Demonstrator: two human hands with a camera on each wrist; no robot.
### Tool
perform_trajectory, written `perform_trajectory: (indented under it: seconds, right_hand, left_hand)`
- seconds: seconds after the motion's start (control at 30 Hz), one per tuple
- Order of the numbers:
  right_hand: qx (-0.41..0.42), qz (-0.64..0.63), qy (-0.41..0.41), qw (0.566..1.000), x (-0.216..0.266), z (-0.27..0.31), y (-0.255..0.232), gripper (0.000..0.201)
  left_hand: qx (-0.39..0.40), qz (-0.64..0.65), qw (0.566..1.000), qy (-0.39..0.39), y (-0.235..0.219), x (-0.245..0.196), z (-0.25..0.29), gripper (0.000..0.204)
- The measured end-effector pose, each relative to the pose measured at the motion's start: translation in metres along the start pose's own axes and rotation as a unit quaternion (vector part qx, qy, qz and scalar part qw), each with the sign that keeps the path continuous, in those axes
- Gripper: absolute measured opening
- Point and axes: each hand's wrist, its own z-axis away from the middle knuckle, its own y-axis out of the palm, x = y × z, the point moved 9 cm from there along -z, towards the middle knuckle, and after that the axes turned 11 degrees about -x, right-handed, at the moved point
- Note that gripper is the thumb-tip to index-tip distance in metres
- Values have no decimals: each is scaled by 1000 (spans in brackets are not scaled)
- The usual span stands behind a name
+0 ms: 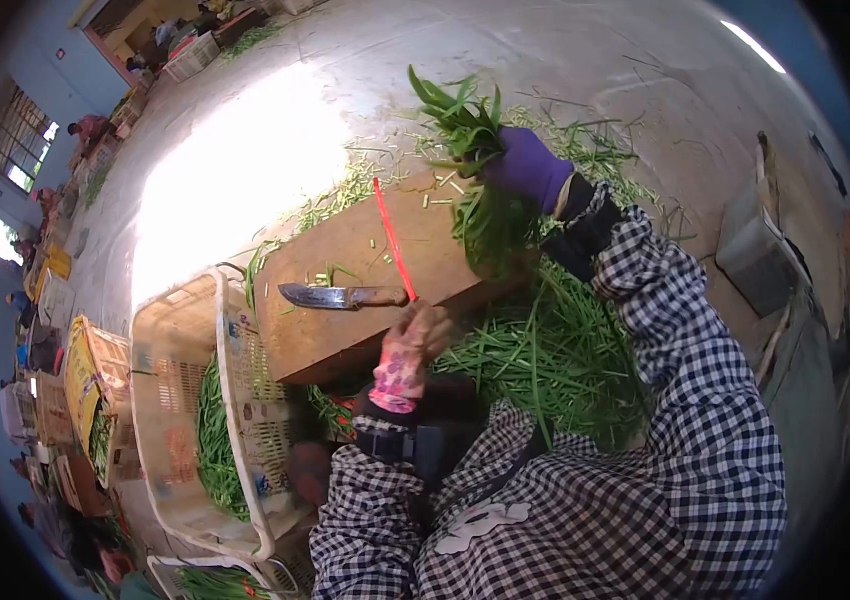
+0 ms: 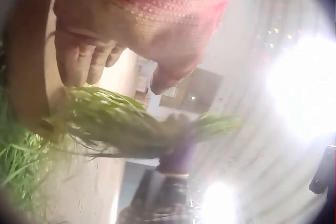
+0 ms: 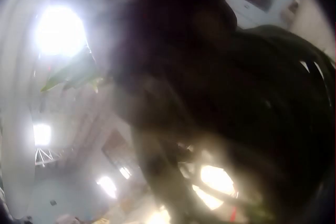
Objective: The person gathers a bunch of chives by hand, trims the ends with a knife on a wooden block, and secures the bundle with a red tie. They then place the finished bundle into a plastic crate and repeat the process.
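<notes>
My right hand (image 1: 530, 170), in a purple glove, grips a bunch of leafy greens (image 1: 475, 135) above the right end of a wooden block. Leaf tips stick out past the fingers and the rest hangs below. In the right wrist view the dark greens (image 3: 283, 87) fill much of the picture. My left hand (image 1: 411, 345), in a pink patterned glove, is over the block's near edge, its fingertips right at the end of a thin red strip (image 1: 391, 232). The left wrist view shows bent fingers (image 2: 81, 66) with the thumb apart and nothing between. A knife (image 1: 340, 296) lies beside that hand.
The wooden block (image 1: 345, 250) bears cut stem bits. Loose greens (image 1: 565, 350) are heaped on its near side. A plastic crate (image 1: 225, 400) with greens inside stands at left. Stem scraps (image 1: 595, 150) litter the floor beyond. A grey bin (image 1: 750, 250) stands at right.
</notes>
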Motion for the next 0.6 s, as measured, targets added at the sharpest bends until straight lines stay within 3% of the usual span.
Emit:
perform_trajectory:
  seconds: [0.03,0.07,0.1,0.13,0.17,0.2,0.23,0.27,0.3,0.33,0.37,0.4,0.43,0.47,0.5,0.53,0.6]
  right_hand:
    - [-43,-254,-53,965,10,3,-16,15]
    - [-76,-488,-110,862,15,3,-38,14]
    - [-161,-435,-209,861,31,10,-68,14]
    - [-190,-475,-116,852,20,12,-72,15]
    - [-99,-288,-97,948,5,0,-34,15]
    - [-3,-89,-69,994,-23,-7,4,16]
    - [-74,48,-98,991,-21,-4,-7,23]
    - [-84,52,-103,990,-16,-13,-12,23]
    - [-129,-226,-102,960,-5,-19,-29,28]
    - [-165,-488,-78,854,-9,-9,-41,34]
    - [-28,-132,-16,991,-16,-12,-12,34]
    - [-2,109,-74,991,-5,-9,-5,34]
    - [-22,-206,-22,978,-5,-12,-2,33]
    - [-31,-499,26,866,-3,-12,3,32]
    - [-6,-524,-6,851,29,-1,1,32]
    - [21,-549,-40,835,69,11,-5,31]
    - [6,-412,-76,908,110,26,-1,29]
  left_hand:
    - [-47,-40,997,42,-12,-24,7,47]
    - [-97,-73,989,88,-24,-46,12,46]
    - [-125,-76,981,127,-33,-63,20,45]
    - [-150,-79,971,168,-42,-79,25,45]
    - [-178,-18,967,180,-53,-85,25,48]
    - [-175,-26,969,171,-48,-85,31,48]
    - [-174,-35,964,196,-42,-98,37,49]
    - [-172,-32,957,233,-34,-114,36,49]
    - [-169,-29,956,237,-27,-118,31,49]
    - [-164,-76,945,272,-17,-120,34,56]
    - [-154,-127,931,307,-4,-120,38,63]
    - [-137,-174,910,349,13,-126,38,70]
    - [-100,-288,856,417,40,-132,35,83]
    - [-74,-315,824,465,66,-135,38,86]
    - [-50,-344,791,504,93,-135,44,89]
    - [-52,-344,791,503,106,-132,34,89]
    - [-38,-403,783,472,124,-119,13,87]
